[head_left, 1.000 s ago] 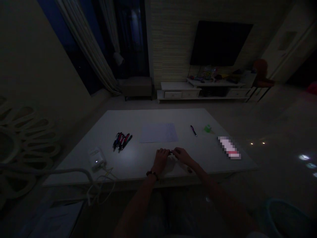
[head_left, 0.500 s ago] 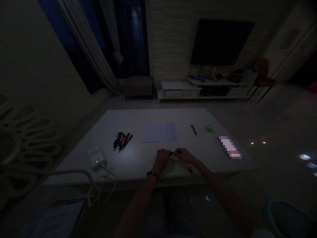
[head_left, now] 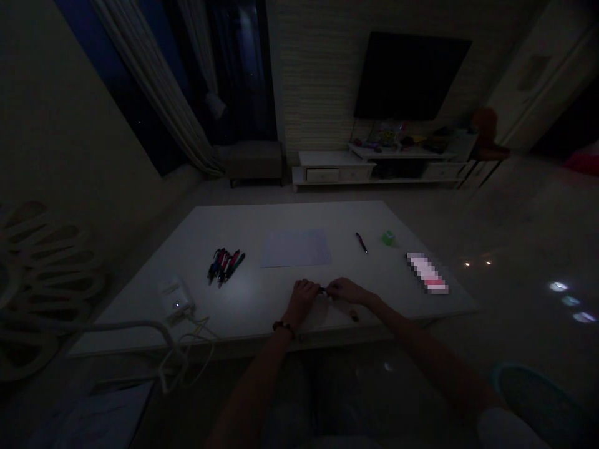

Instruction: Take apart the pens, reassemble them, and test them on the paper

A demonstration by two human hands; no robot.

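Note:
My left hand (head_left: pixel 303 297), with a beaded bracelet on its wrist, is closed on one end of a small, slim, dark pen-like object (head_left: pixel 322 290) low over the table's near side. At its other end, my right hand (head_left: pixel 342 289) pinches with the fingertips. Much of this object is covered by my fingers, and the dim light hides its detail. Just beyond my hands lies a sheet of white paper (head_left: pixel 296 248). A small brown item (head_left: pixel 354 315) rests near the table edge, below my right wrist.
On the white table (head_left: pixel 290 215), several pens (head_left: pixel 225 267) lie bunched at left, near a white box (head_left: pixel 175 298) with cables. One pen (head_left: pixel 362 243), a green item (head_left: pixel 388 237) and a pixelated phone-like slab (head_left: pixel 427 272) are at right.
The whole view has shifted slightly, so the table appears a little further left and higher. Both hands keep their hold on the pen-like object, with little visible movement.

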